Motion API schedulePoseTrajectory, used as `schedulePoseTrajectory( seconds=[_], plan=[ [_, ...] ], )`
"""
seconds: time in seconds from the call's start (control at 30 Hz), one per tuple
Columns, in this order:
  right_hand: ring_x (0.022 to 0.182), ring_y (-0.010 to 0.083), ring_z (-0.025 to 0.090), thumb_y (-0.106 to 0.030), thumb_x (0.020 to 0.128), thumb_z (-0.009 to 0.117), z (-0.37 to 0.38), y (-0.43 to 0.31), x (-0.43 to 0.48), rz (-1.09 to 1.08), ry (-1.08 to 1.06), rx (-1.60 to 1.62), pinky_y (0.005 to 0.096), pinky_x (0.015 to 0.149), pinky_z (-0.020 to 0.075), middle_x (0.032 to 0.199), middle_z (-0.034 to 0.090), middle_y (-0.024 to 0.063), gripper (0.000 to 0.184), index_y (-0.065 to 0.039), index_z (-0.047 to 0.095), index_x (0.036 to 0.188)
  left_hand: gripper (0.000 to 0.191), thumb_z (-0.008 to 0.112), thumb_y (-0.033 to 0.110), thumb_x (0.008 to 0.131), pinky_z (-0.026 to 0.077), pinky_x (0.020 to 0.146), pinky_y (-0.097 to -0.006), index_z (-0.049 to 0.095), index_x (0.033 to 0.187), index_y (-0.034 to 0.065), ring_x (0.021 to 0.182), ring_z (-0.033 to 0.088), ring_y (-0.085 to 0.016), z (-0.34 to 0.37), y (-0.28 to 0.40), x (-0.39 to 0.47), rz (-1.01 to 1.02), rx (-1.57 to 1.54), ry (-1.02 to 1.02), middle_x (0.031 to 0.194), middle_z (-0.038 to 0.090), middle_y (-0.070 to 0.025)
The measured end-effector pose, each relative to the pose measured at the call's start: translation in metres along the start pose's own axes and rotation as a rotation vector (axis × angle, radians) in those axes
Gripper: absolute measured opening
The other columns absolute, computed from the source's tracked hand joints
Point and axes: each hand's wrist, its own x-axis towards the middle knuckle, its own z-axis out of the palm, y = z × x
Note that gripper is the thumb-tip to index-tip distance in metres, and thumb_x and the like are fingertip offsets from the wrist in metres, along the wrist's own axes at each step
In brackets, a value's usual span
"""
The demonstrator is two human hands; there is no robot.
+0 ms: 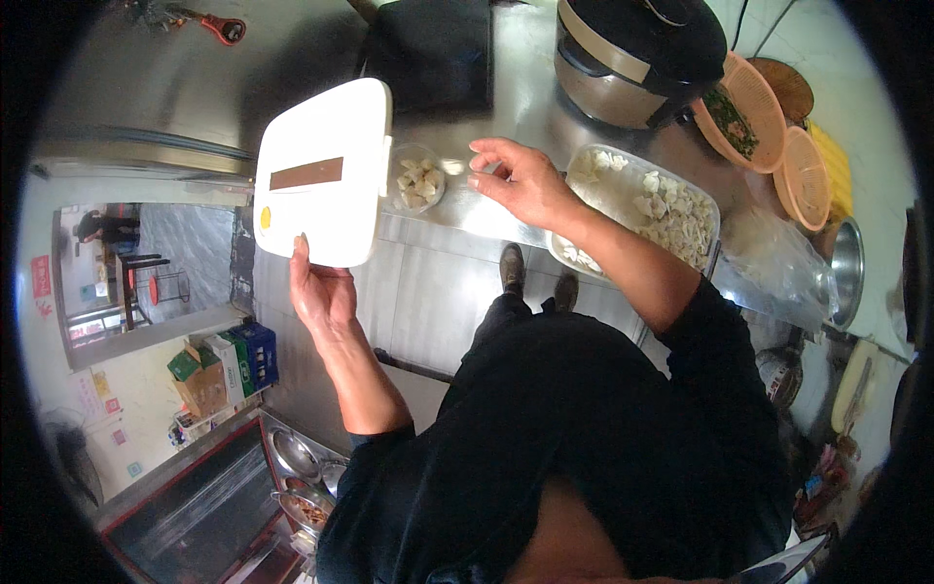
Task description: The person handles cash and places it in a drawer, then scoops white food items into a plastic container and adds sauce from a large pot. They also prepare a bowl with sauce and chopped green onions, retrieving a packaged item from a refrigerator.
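Observation:
My left hand (pixel 321 292) grips the lower edge of a white rectangular plastic lid (pixel 321 219), thumb on its face. The lid is tilted up and bears a brown strip and a yellow round spot. Beside its right edge, a clear round tub (pixel 419 179) of pale folded dumplings sits on the steel counter. My right hand (pixel 522 182) hovers over the counter between the tub and a tray, fingers curled but apart, holding nothing. Under my right forearm lies the pale rectangular tray (pixel 613 182), holding many small wontons (pixel 675 212); the forearm hides part of it.
A large electric cooker (pixel 620 87) stands at the back of the counter. Orange plastic baskets (pixel 777 139), one with chopped greens, are to the right. A clear plastic bag (pixel 773 255) and a steel bowl (pixel 846 274) lie nearer. A person (pixel 106 226) is visible through an opening.

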Motion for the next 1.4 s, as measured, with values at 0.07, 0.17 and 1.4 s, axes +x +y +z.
schedulePoseTrajectory(
  seconds=[0.07,0.17,1.4],
  plan=[
    [0.080,0.0101,0.061,-0.012,0.092,0.067,-0.002,-0.003,-0.001,0.068,0.022,0.020,0.0256,0.071,0.0522,0.104,0.067,0.0073,0.040,-0.001,0.055,0.129,0.043,0.061,0.009,0.094,0.053,0.099,-0.0388,0.047,0.133,-0.0045,0.116,0.060,-0.024,-0.004,-0.005,-0.006,-0.020,0.022,-0.023,0.128,0.059,-0.0155],
    [0.078,0.0105,0.060,-0.016,0.098,0.058,-0.031,-0.008,-0.030,0.209,0.013,0.163,0.0223,0.065,0.0490,0.107,0.066,0.0067,0.035,-0.003,0.054,0.130,0.038,0.059,0.015,0.096,0.053,0.097,-0.0379,0.051,0.130,-0.0006,0.114,0.060,-0.022,-0.002,-0.036,-0.020,-0.018,0.189,-0.093,0.123,0.061,-0.0129],
    [0.097,0.0399,0.066,-0.032,0.094,0.058,-0.183,0.074,-0.251,0.579,0.545,-0.705,0.0451,0.084,0.0512,0.112,0.066,0.0244,0.053,-0.004,0.047,0.138,0.038,0.063,0.041,0.088,0.052,0.070,-0.0451,0.070,0.089,0.0031,0.077,0.067,-0.038,0.042,-0.213,-0.022,0.069,1.686,-0.905,0.077,0.068,-0.0196]
  ],
)
